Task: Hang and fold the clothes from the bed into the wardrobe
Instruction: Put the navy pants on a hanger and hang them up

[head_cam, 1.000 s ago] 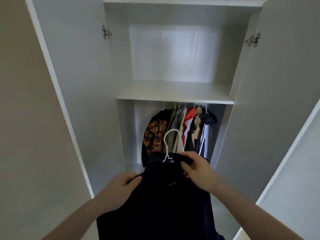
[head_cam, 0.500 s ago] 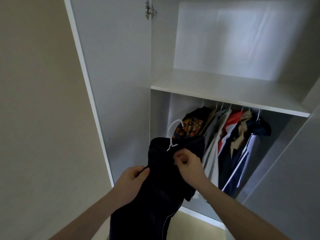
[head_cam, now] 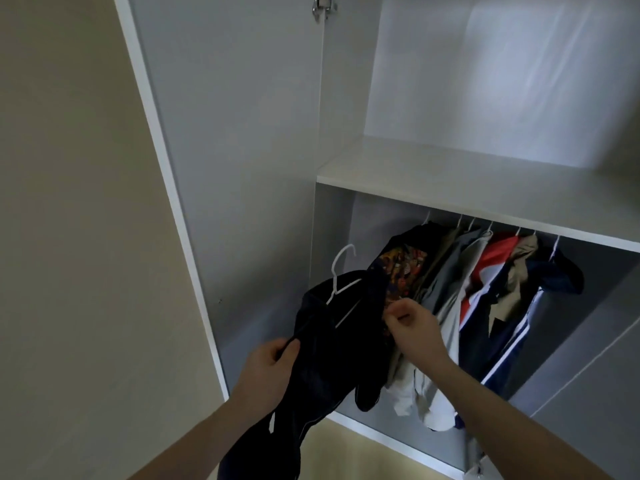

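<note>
A person stands at an open wardrobe [head_cam: 450, 174] with a dark garment [head_cam: 332, 341] already threaded onto a white hanger [head_cam: 341, 271], held low and to the left of the clothes rail's row of hanging clothes [head_cam: 485, 289]. The left hand [head_cam: 268, 367] grips the garment's left edge, fingers [head_cam: 287, 349] curled round a fold of cloth, apparently to take the weight and keep the fabric from sliding off. The right hand [head_cam: 412, 325] is at the garment's upper right edge, thumb and forefinger pinched together on or just beside the cloth (whether they hold the dark garment or the patterned shirt [head_cam: 398, 265] behind it cannot be told), most likely to steady the shoulder on the hanger.

The hook rises free above the collar and points toward the empty stretch at the left end of the hanging space, just beside the patterned shirt, which looks like the slot intended for it. The rail itself is hidden under the shelf [head_cam: 467, 188]; only the tops of about 7 other hangers show.

Judged from this, the hanging of this 1 piece is near its end: the hook has yet to be lifted over the rail. The garment hangs long and limp below the left hand, so it could drag on the wardrobe's lower edge or slip a shoulder as it goes up.
</note>
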Demonstrator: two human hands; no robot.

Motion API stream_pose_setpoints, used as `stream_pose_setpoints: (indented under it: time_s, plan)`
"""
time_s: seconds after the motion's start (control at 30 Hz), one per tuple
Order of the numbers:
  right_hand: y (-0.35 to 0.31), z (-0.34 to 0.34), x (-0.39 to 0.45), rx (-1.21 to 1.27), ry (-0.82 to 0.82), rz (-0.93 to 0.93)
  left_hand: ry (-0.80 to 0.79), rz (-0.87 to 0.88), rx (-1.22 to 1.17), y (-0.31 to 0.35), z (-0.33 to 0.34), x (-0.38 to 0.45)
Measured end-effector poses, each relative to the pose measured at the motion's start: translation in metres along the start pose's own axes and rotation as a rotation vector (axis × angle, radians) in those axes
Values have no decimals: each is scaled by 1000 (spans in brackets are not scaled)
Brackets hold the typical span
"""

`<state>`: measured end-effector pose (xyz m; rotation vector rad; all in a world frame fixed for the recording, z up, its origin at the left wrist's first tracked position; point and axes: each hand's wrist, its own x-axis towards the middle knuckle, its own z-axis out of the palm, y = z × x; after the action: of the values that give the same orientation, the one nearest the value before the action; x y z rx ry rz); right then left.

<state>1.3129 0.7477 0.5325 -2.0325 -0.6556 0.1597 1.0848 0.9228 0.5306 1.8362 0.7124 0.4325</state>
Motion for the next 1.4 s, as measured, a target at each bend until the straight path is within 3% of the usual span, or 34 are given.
stream_pose_setpoints:
  time_s: [0.13, 0.43, 0.63, 0.9, 1.13, 1.4]
  plan:
    - [28, -6, 41, -139, -58, 58, 25, -46, 35, -17, 7, 7]
    - [83, 9, 168, -609, -361, -116, 179, -157, 117, -25, 17, 9]
    - [79, 27, 253, -827, -585, -194, 332, -236, 233, -23, 43, 15]
    - [88, 16, 313, -1066, -705, -181, 366, -292, 261, 6, 88, 51]
    - [108, -13, 299, -1001, -643, -226, 347, -310, 204, 5, 120, 126]
    - [135, -31, 275, -881, -535, -184, 168, -260, 116, -13, 165, 232]
